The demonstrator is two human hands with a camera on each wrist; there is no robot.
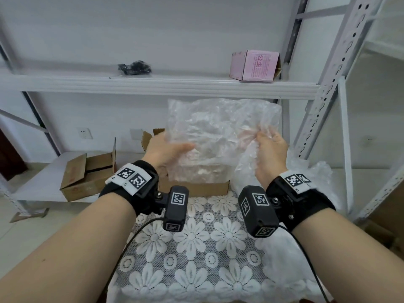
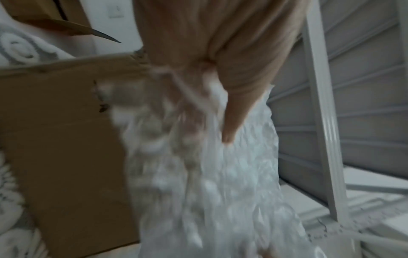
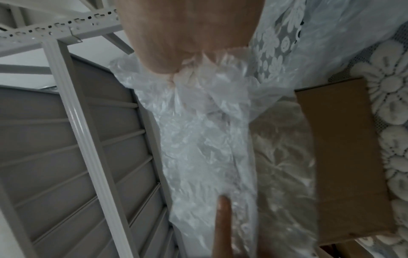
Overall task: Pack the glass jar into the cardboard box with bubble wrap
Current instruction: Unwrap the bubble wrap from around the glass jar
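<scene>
Item one: bubble wrap (image 1: 218, 136), a crumpled clear sheet that I hold up in the air with both hands, spread above the cardboard box (image 1: 196, 188). Its lower edge hangs down into or just in front of the box opening; I cannot tell which.

Item two: my left hand (image 1: 166, 153), gripping the sheet's left side, thumb on the near face and fingers behind the plastic. In the left wrist view the thumb (image 2: 234, 122) presses onto the wrap (image 2: 209, 183), with the brown box wall (image 2: 55, 139) just beside it.

Item three: my right hand (image 1: 270, 149), fingers curled and bunching the sheet's right side. The right wrist view shows the plastic (image 3: 198, 139) gathered in that palm.

Item four: cardboard box, flaps open, standing on the white floral lace tablecloth (image 1: 196, 248), directly below the wrap.

Item five: glass jar, not visible to me in any view; whether it sits inside the box I cannot tell.

Item six: surroundings. Grey metal shelving (image 1: 153, 84) behind, bearing a pink carton (image 1: 254, 65) and a black bundle (image 1: 134, 67); a second open brown box (image 1: 87, 176) on the lower shelf at left; more loose plastic (image 1: 314, 173) at the table's right edge.
</scene>
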